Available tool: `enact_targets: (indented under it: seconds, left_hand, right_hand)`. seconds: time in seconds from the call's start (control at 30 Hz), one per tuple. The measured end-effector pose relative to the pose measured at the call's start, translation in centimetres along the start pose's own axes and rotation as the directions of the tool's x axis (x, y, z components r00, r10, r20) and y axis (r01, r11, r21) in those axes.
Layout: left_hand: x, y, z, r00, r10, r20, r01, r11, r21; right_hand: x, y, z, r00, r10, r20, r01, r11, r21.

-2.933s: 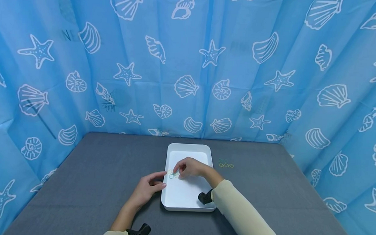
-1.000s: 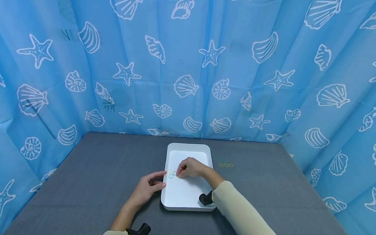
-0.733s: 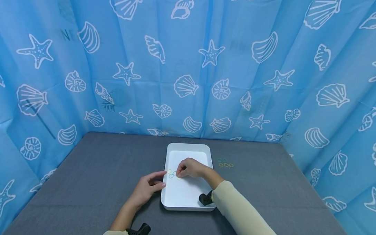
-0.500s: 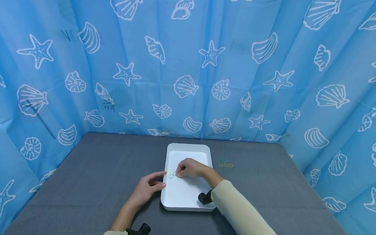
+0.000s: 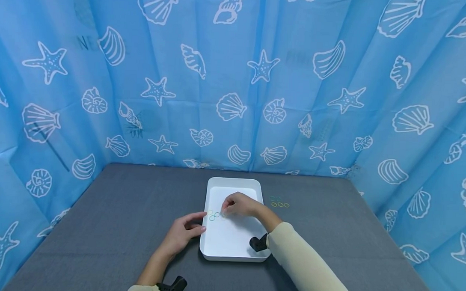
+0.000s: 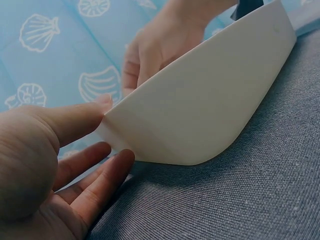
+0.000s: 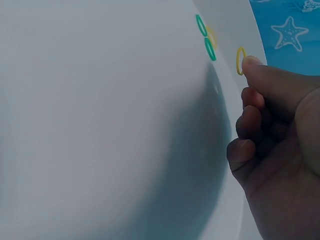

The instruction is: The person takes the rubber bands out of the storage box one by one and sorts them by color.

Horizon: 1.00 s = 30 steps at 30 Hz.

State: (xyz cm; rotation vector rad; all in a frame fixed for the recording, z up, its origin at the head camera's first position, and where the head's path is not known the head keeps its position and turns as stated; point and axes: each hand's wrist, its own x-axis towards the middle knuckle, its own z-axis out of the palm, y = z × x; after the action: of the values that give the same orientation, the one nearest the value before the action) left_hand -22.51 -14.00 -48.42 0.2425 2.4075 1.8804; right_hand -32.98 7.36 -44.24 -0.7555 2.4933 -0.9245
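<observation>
My right hand [image 5: 239,204] is over the white tray [image 5: 229,248], thumb and curled fingers together. In the right wrist view a yellow rubber band [image 7: 241,61] shows at the thumb tip, pinched by my right hand [image 7: 280,125]. Two green rubber bands [image 7: 210,49] lie end to end on the tray floor, a second yellow one [image 7: 212,36] partly behind them. My left hand [image 5: 183,230] touches the tray's left side with extended fingers. In the left wrist view my left hand [image 6: 65,150] has one tip at the rim and others against the outer wall [image 6: 200,100].
Right of the tray, several yellow rubber bands [image 5: 280,205] lie in a row on the grey tabletop [image 5: 330,234], with green ones [image 5: 275,199] just behind. A blue shell-patterned curtain [image 5: 235,77] closes off the back and sides.
My right hand, at the bands on the left of the tray earlier, has shifted slightly right and back with the yellow rubber band. The left hand stays at the tray's side.
</observation>
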Motion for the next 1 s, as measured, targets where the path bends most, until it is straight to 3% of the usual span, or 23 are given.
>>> enact_targets:
  seconds: [0.53,0.77,1.0]
  left_hand:
    - [0.0,-0.1,0.1,1.000,0.022,-0.004,-0.022,1.000,0.014]
    - [-0.1,-0.1,0.0,1.000,0.025,-0.001,-0.025,1.000,0.007]
    - [-0.1,0.0,0.0,1.000,0.028,0.003,-0.028,1.000,0.002]
  right_hand:
    - [-1.9,0.8,-3.0,0.993,-0.045,-0.113,0.049,0.998,0.037]
    - [-3.1,1.8,-4.2,0.989,-0.024,-0.143,0.030,0.999,0.036]
    - [-5.0,3.3,-5.6,0.975,-0.070,-0.210,0.079,0.996,0.032]
